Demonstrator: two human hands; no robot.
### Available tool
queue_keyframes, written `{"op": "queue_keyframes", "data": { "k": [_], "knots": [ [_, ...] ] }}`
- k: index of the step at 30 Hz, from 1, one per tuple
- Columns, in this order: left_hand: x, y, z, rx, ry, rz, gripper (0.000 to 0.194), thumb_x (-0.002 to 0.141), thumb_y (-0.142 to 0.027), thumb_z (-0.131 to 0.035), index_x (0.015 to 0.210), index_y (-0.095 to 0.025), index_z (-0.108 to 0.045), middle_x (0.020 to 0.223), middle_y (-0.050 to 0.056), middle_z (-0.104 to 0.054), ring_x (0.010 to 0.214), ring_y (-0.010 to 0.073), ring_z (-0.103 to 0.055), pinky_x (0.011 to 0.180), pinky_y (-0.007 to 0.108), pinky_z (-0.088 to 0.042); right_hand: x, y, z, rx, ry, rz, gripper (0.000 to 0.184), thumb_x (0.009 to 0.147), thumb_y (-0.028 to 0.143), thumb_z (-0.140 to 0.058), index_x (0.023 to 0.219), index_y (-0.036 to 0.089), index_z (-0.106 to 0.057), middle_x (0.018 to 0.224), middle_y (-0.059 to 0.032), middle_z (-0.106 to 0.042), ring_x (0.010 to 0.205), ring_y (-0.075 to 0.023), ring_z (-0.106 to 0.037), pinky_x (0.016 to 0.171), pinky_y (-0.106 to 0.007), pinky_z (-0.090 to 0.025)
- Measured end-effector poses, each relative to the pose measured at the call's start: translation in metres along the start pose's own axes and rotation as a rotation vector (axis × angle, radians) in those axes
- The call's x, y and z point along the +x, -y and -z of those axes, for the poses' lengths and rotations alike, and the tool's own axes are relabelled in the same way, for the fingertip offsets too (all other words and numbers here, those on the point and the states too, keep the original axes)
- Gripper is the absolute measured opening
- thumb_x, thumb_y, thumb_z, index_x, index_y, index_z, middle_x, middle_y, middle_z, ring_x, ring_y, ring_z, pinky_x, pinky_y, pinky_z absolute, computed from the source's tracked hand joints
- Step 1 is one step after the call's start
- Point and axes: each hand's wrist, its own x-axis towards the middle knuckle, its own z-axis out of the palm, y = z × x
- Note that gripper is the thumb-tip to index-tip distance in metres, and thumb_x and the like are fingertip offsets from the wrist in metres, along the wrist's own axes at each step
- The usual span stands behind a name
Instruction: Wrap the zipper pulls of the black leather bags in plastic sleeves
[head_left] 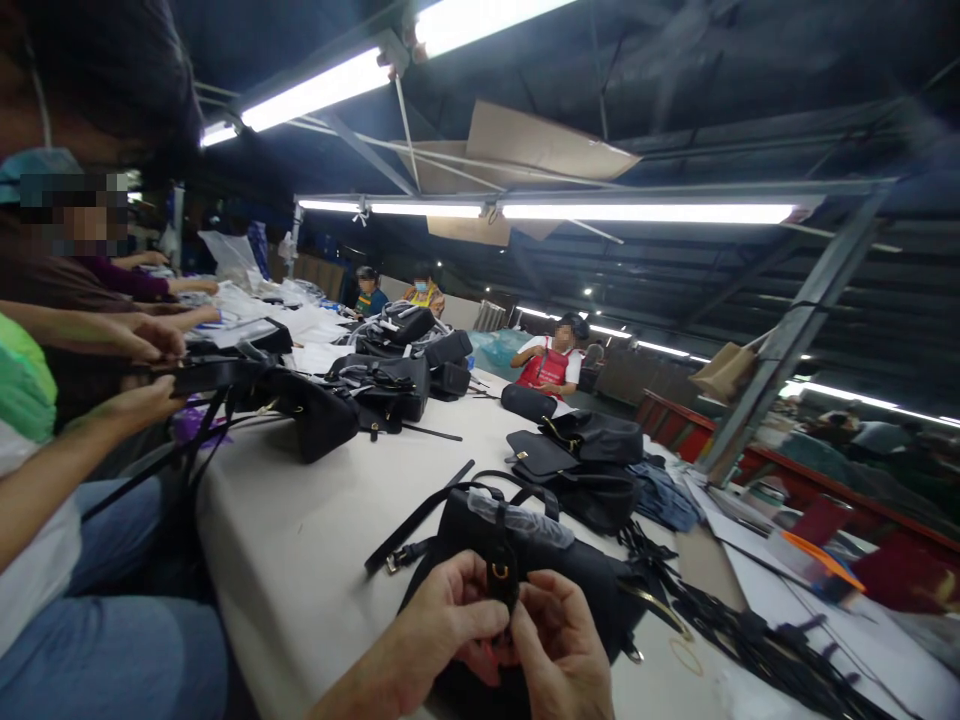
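Observation:
A black handbag (592,590) lies on the table in front of me, with clear plastic wrap (525,520) around its top handle area. A black strap tab (501,565) with a gold-coloured buckle piece runs down its front. My left hand (454,610) pinches the tab's lower end from the left. On the other side, my right hand (559,640) is closed at the same end, thumb and fingers together. Something small and red shows beneath my fingers; I cannot make out what it is. A buckled strap (409,530) sticks out to the bag's left.
Black bags (592,470) lie just beyond mine, and more bags (397,380) are piled further back. Black straps (757,640) spread along the right. At left, a co-worker's hands (150,370) hold another bag's strap. A metal post (802,330) rises at right on the light-covered table's (300,540) far side.

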Motion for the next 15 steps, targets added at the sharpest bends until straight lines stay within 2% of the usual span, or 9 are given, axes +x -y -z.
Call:
{"op": "queue_keyframes", "data": {
  "k": [3, 6, 8, 10, 13, 15],
  "knots": [
    [-0.002, 0.004, 0.003, -0.123, -0.032, 0.015, 0.031, 0.058, -0.013, -0.071, 0.084, -0.016, -0.054, 0.063, 0.000, -0.066, 0.050, 0.0108, -0.060, 0.047, 0.019, -0.048, 0.002, -0.002, 0.004, -0.063, 0.042, 0.041, 0.037, 0.070, 0.047, -0.078, 0.087, 0.023, -0.057, 0.068, 0.0016, -0.065, 0.058, -0.0141, -0.062, 0.051, -0.022, -0.050],
    [-0.001, 0.002, 0.009, -0.288, -0.045, 0.081, 0.035, 0.055, -0.018, -0.076, 0.081, -0.019, -0.052, 0.056, -0.002, -0.061, 0.046, 0.0106, -0.058, 0.041, 0.016, -0.040, -0.001, -0.008, 0.008, -0.089, 0.089, 0.041, 0.034, 0.070, 0.045, -0.078, 0.078, 0.023, -0.055, 0.064, 0.0039, -0.060, 0.053, -0.0113, -0.056, 0.048, -0.020, -0.047],
    [-0.002, -0.003, 0.012, -0.270, -0.087, 0.048, 0.032, 0.058, -0.023, -0.077, 0.076, -0.019, -0.050, 0.053, -0.003, -0.058, 0.047, 0.0103, -0.057, 0.038, 0.014, -0.033, -0.004, -0.012, 0.008, -0.039, 0.106, -0.008, 0.038, 0.067, 0.048, -0.080, 0.074, 0.023, -0.052, 0.059, 0.0064, -0.056, 0.046, -0.0095, -0.052, 0.043, -0.019, -0.044],
    [-0.004, -0.008, 0.012, -0.089, -0.147, -0.071, 0.022, 0.066, -0.026, -0.073, 0.073, -0.018, -0.054, 0.055, -0.002, -0.058, 0.050, 0.0106, -0.057, 0.040, 0.015, -0.035, -0.007, -0.014, 0.007, 0.020, 0.126, -0.064, 0.043, 0.065, 0.051, -0.081, 0.072, 0.023, -0.049, 0.056, 0.0078, -0.054, 0.044, -0.0091, -0.052, 0.042, -0.019, -0.043],
    [-0.010, -0.010, 0.010, 0.357, -0.192, -0.322, 0.006, 0.075, -0.020, -0.063, 0.080, -0.016, -0.064, 0.064, 0.001, -0.060, 0.057, 0.0119, -0.057, 0.051, 0.021, -0.044, -0.007, -0.010, 0.005, 0.064, 0.151, -0.086, 0.045, 0.065, 0.050, -0.082, 0.072, 0.024, -0.046, 0.056, 0.0087, -0.054, 0.042, -0.0085, -0.052, 0.041, -0.019, -0.042],
    [-0.013, -0.008, 0.009, 0.681, -0.210, -0.571, 0.014, 0.078, -0.013, -0.058, 0.087, -0.017, -0.067, 0.071, 0.002, -0.062, 0.063, 0.0130, -0.058, 0.058, 0.023, -0.046, -0.005, -0.007, 0.005, 0.083, 0.166, -0.077, 0.045, 0.066, 0.049, -0.082, 0.072, 0.024, -0.045, 0.057, 0.0089, -0.054, 0.040, -0.0078, -0.049, 0.040, -0.019, -0.041]
  ]
}}
